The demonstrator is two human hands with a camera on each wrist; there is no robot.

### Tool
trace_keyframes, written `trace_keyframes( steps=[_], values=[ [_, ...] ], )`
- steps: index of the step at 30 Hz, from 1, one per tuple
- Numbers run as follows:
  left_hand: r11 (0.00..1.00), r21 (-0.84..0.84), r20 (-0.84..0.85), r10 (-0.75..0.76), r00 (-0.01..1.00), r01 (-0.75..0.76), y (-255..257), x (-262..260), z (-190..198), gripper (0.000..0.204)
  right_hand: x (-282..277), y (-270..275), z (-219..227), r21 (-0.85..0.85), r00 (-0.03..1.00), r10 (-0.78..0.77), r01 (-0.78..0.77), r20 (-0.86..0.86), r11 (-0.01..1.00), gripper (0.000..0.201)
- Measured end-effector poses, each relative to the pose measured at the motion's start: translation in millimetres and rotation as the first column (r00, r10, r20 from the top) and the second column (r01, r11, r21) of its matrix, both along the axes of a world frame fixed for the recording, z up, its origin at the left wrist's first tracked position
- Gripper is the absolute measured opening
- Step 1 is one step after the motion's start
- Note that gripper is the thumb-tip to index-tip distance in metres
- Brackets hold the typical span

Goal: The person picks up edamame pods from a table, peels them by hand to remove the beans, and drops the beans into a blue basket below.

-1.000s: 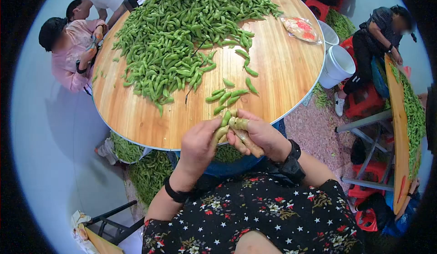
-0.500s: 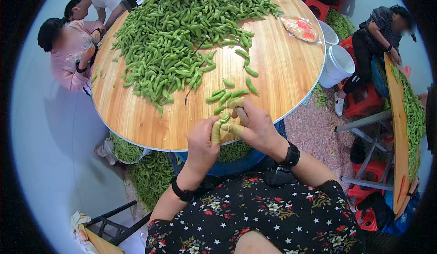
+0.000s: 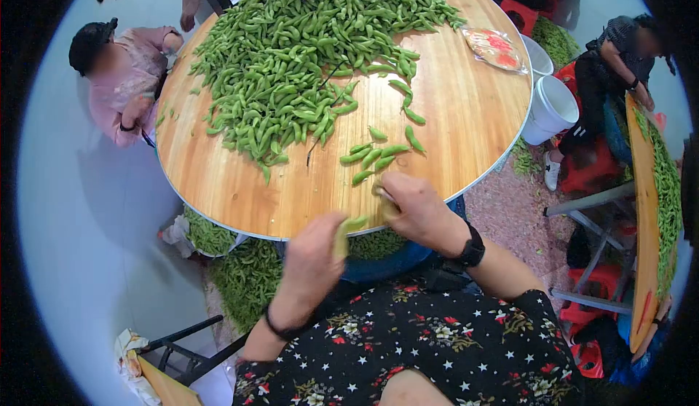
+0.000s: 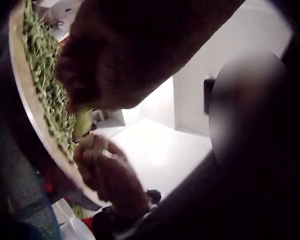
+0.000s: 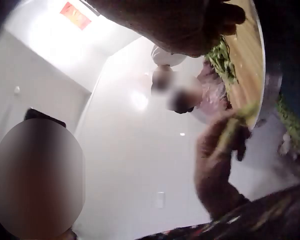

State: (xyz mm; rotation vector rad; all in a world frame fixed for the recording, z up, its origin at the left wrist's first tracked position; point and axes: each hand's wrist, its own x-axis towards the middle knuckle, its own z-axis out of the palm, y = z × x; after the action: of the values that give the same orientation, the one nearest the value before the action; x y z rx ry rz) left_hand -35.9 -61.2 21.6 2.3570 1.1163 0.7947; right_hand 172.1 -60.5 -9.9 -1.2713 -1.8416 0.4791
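Over the table's near edge my left hand (image 3: 313,257) pinches a green edamame pod (image 3: 355,224) that sticks out past its thumb and fingers. In the right wrist view the pod (image 5: 247,111) shows blurred. Just to its right, my right hand (image 3: 416,211) has its fingers curled round a small pale thing (image 3: 386,195), mostly hidden; I cannot tell what it is. Yellowish covers wrap some fingertips on both hands. Several loose pods (image 3: 375,157) lie on the wood beyond the hands. Farther back rises a large heap of edamame pods (image 3: 313,64).
The round wooden table (image 3: 233,195) carries a flat plastic packet (image 3: 495,49) at its right edge. White buckets (image 3: 553,111) stand beside it. More pods lie in heaps on the floor (image 3: 251,282). People sit or stand at left and right; a second table (image 3: 644,231) holds pods.
My hands were together at a pod, then parted. The left hand has drawn back left and toward the body with a pod; the right stays near the edge. The view has shifted slightly.
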Motion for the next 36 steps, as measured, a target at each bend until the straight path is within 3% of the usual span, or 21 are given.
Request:
trace_keyframes(
  steps=[2, 3, 5, 6, 8, 10, 12, 14, 16, 18, 19, 21, 22, 23, 24, 25, 27, 29, 30, 32, 36],
  values=[
    [0.980, -0.199, -0.266, -0.050, 0.963, -0.004, -2, -46, 19, 0.022, 10, -8, 12, -0.191, 0.975, 0.224, -0.220, -0.002, 0.957, 0.014],
    [0.972, -0.225, -0.481, -0.056, 0.875, -0.062, -3, -63, 32, 0.020, 12, -9, 11, -0.187, 0.975, 0.224, -0.220, -0.002, 0.957, 0.014],
    [0.990, -0.113, -0.566, 0.008, 0.824, -0.088, 7, -66, 52, 0.020, 15, -12, 11, -0.100, 0.882, 0.465, -0.457, 0.072, 0.884, 0.016],
    [0.990, -0.109, -0.566, 0.011, 0.824, -0.087, 17, -61, 52, 0.020, 14, -12, 10, -0.070, 0.869, 0.491, -0.488, 0.053, 0.870, 0.017],
    [0.998, 0.023, -0.406, 0.064, 0.912, -0.060, 55, -44, 44, 0.022, 17, -14, 12, -0.097, 0.862, 0.504, -0.498, 0.056, 0.862, 0.020],
    [0.965, 0.255, -0.371, 0.034, 0.928, 0.066, 118, -17, 29, 0.025, 18, -16, 14, -0.121, 0.859, 0.507, -0.498, 0.065, 0.859, 0.024],
    [0.917, 0.393, -0.330, 0.070, 0.941, 0.070, 176, 19, 17, 0.025, 19, -18, 14, -0.267, 0.834, 0.547, -0.513, 0.068, 0.815, 0.024],
    [0.868, 0.496, -0.350, 0.164, 0.922, 0.034, 222, 47, -1, 0.020, 23, -18, 16, -0.270, 0.835, 0.549, -0.522, 0.030, 0.809, 0.022],
    [0.882, 0.469, -0.390, 0.153, 0.908, 0.053, 238, 60, -8, 0.017, 28, -22, 17, -0.280, 0.834, 0.552, -0.535, -0.022, 0.797, 0.019],
    [0.868, 0.492, -0.442, 0.185, 0.878, 0.065, 236, 64, -7, 0.011, 37, -26, 24, -0.318, 0.873, 0.375, -0.467, -0.310, 0.825, 0.016],
    [0.870, 0.489, -0.446, 0.181, 0.877, 0.069, 231, 62, 1, 0.011, 42, -25, 27, -0.319, 0.873, 0.372, -0.467, -0.315, 0.825, 0.016],
    [0.975, 0.188, -0.012, 0.125, 0.992, -0.121, 219, 53, 18, 0.011, 49, -20, 32, -0.448, 0.981, 0.041, -0.125, -0.192, 0.885, 0.019],
    [0.963, 0.222, 0.097, 0.132, 0.986, -0.151, 211, 46, 28, 0.011, 48, -17, 31, -0.364, 0.978, -0.026, -0.053, -0.208, 0.930, 0.018],
    [0.963, 0.224, 0.095, 0.134, 0.986, -0.152, 208, 38, 38, 0.011, 48, -13, 30, -0.362, 0.977, -0.024, -0.055, -0.211, 0.930, 0.018],
    [0.994, -0.009, 0.343, 0.101, 0.934, -0.105, 205, 29, 47, 0.012, 47, -8, 30, -0.335, 0.977, -0.041, -0.032, -0.208, 0.942, 0.017],
    [0.976, -0.218, 0.568, 0.122, 0.814, 0.006, 202, 21, 55, 0.014, 45, -4, 28, -0.306, 0.977, -0.057, -0.009, -0.206, 0.952, 0.016],
    [0.954, -0.294, 0.621, 0.140, 0.771, 0.064, 199, 11, 56, 0.015, 37, 2, 19, -0.292, 0.971, -0.053, -0.019, -0.234, 0.956, 0.015],
    [0.817, -0.558, 0.550, 0.231, 0.802, 0.147, 201, 5, 35, 0.015, 29, 8, 15, -0.224, 0.990, -0.044, 0.013, -0.136, 0.974, 0.014],
    [0.772, -0.568, 0.634, 0.189, 0.750, 0.285, 196, 4, 39, 0.015, 27, 12, 20, -0.210, 0.991, -0.038, 0.009, -0.132, 0.978, 0.014],
    [0.828, -0.501, 0.636, 0.155, 0.756, 0.252, 188, 4, 43, 0.015, 19, 8, 28, -0.310, 0.931, -0.049, -0.070, -0.361, 0.948, 0.014],
    [0.915, -0.334, 0.652, 0.050, 0.757, 0.228, 143, -5, 78, 0.015, 16, 5, 48, -0.529, 0.919, -0.118, -0.109, -0.376, 0.841, 0.015]
  ],
)
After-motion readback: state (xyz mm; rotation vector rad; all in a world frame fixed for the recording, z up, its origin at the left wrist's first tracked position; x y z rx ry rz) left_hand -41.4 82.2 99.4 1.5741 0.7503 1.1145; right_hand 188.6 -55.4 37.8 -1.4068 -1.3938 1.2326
